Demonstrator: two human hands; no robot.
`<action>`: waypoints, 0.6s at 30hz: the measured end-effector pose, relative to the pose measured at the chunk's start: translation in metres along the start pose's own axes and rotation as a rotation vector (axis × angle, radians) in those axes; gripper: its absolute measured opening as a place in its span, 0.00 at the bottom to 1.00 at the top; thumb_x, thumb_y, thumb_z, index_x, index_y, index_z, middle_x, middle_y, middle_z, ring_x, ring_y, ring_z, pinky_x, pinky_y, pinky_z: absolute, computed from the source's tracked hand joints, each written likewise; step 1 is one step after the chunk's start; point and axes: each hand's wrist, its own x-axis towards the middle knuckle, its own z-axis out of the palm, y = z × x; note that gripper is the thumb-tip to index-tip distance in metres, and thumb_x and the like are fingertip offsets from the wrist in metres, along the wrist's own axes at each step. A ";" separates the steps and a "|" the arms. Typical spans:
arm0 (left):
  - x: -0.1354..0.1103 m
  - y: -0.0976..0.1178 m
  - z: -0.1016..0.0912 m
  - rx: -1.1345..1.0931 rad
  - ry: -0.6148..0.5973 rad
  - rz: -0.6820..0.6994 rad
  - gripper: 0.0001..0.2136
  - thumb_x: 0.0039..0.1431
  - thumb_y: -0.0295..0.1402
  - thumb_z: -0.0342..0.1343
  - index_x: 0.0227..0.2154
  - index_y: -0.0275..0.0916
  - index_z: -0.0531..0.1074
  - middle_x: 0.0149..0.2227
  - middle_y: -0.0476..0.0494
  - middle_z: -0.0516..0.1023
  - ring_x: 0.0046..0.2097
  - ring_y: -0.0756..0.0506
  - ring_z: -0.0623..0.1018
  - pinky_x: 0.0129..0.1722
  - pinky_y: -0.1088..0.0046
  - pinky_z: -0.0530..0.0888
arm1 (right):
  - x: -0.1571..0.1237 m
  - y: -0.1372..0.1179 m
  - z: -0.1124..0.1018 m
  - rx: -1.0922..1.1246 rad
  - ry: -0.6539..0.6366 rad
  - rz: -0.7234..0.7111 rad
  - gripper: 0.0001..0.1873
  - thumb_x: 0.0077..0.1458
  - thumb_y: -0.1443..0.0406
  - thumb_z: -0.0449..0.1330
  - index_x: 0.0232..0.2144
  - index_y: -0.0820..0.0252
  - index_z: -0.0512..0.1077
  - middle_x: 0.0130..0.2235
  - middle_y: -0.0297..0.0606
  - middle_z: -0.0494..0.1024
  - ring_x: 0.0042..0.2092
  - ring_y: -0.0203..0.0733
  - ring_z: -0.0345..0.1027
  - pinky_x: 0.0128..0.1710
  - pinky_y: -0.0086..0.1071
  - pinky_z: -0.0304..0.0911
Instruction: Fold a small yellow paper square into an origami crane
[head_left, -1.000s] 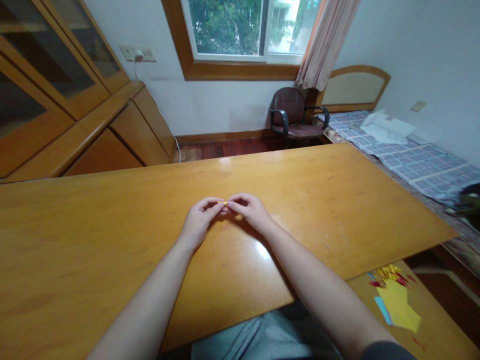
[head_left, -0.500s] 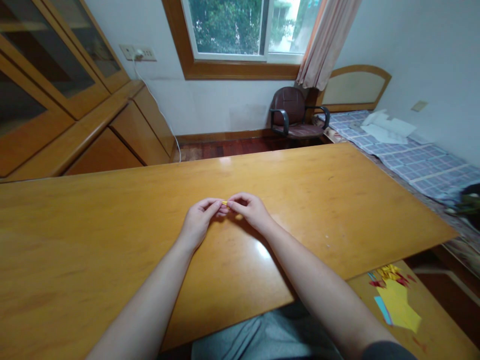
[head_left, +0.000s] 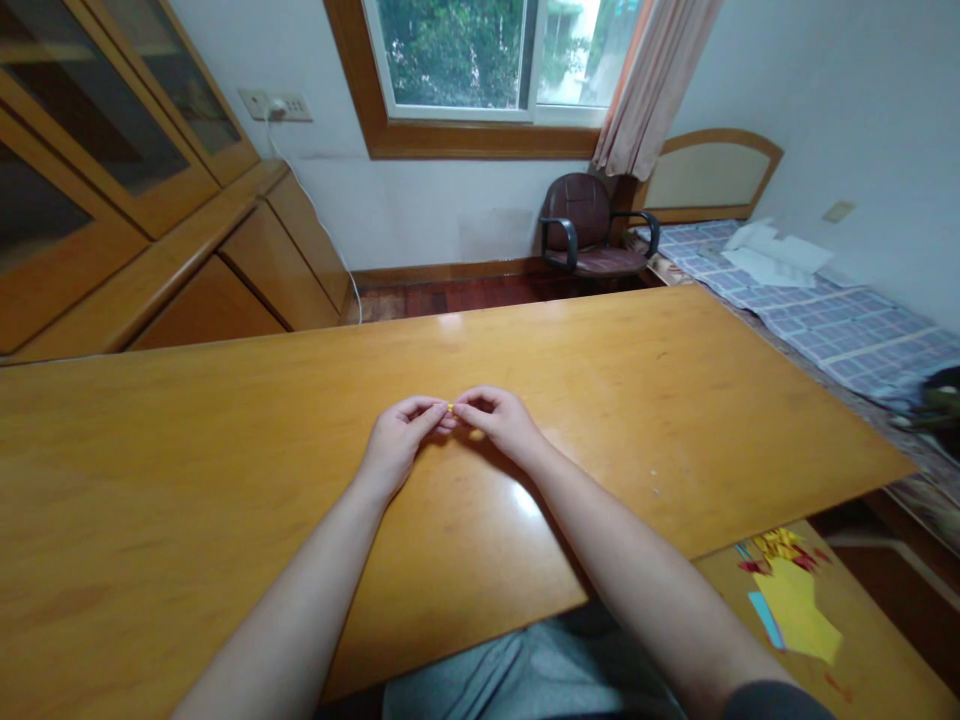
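Observation:
Between my fingertips, over the middle of the wooden table [head_left: 225, 440], is a small yellow piece of folded paper [head_left: 450, 408]; most of it is hidden by the fingers. My left hand [head_left: 405, 430] pinches its left end between thumb and forefinger. From the other side, my right hand [head_left: 499, 415] pinches the right end with thumb and bent forefinger. Both hands are closed, with their tips almost meeting.
On a lower surface at the right lie yellow paper sheets [head_left: 799, 610], a blue paper strip [head_left: 765, 620] and a heap of yellow folded pieces [head_left: 778, 545] with red bits. Beyond the table stand a brown chair [head_left: 581, 225], a bed [head_left: 847, 320] and a cabinet [head_left: 187, 260].
The fingertips have drawn slightly closer together, and less of the yellow paper shows between them. Otherwise the hands and arms keep their place.

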 end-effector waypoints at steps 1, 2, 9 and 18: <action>0.000 0.000 0.000 0.010 0.005 0.005 0.15 0.46 0.41 0.69 0.31 0.34 0.78 0.28 0.43 0.81 0.30 0.47 0.79 0.34 0.71 0.76 | 0.000 0.000 0.000 -0.004 0.002 0.000 0.13 0.48 0.57 0.66 0.30 0.63 0.76 0.30 0.35 0.78 0.32 0.35 0.69 0.36 0.30 0.63; 0.000 0.000 -0.001 0.018 0.008 0.009 0.15 0.46 0.41 0.68 0.31 0.34 0.78 0.29 0.43 0.81 0.30 0.47 0.79 0.34 0.71 0.76 | 0.000 0.000 0.000 -0.009 0.006 0.000 0.13 0.48 0.57 0.66 0.30 0.63 0.76 0.30 0.35 0.78 0.32 0.35 0.69 0.36 0.30 0.63; 0.003 -0.006 -0.004 -0.013 -0.007 0.010 0.15 0.51 0.43 0.65 0.32 0.34 0.78 0.30 0.42 0.81 0.30 0.48 0.79 0.34 0.71 0.76 | 0.002 0.003 -0.001 -0.006 0.017 0.026 0.13 0.47 0.57 0.66 0.30 0.62 0.75 0.30 0.35 0.78 0.32 0.35 0.68 0.35 0.30 0.63; 0.000 0.000 0.001 -0.089 -0.032 -0.025 0.17 0.48 0.44 0.66 0.32 0.33 0.77 0.30 0.42 0.81 0.31 0.47 0.80 0.35 0.72 0.77 | 0.003 0.003 -0.002 0.025 0.020 0.048 0.13 0.46 0.58 0.67 0.30 0.62 0.75 0.28 0.34 0.77 0.30 0.34 0.67 0.33 0.29 0.62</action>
